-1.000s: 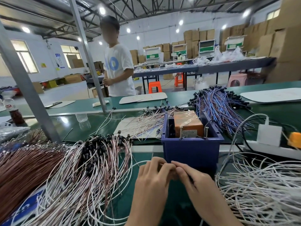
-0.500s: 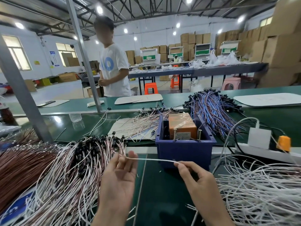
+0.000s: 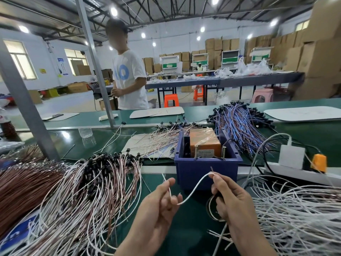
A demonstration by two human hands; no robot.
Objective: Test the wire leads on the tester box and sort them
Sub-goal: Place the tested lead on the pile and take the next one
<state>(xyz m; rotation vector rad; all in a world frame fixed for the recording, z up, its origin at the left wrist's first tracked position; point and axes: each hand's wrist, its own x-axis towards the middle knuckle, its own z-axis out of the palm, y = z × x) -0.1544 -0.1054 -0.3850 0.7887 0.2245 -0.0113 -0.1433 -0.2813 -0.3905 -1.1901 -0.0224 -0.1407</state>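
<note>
Held a white wire (image 3: pixel 193 189) slack between both hands, just in front of the blue bin (image 3: pixel 206 174). Pinched one end in the left hand (image 3: pixel 156 207), fingers curled round it. Gripped the other end in the right hand (image 3: pixel 234 200), bare tip poking up. Worked with the orange tester box (image 3: pixel 204 143) standing inside that bin, black-tipped wires (image 3: pixel 88 182) piled to the left, loose white wires (image 3: pixel 295 215) to the right.

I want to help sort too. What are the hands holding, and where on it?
One white wire lead. The left hand pinches it near one end, the right hand near the other, just below its bare tip.
</note>
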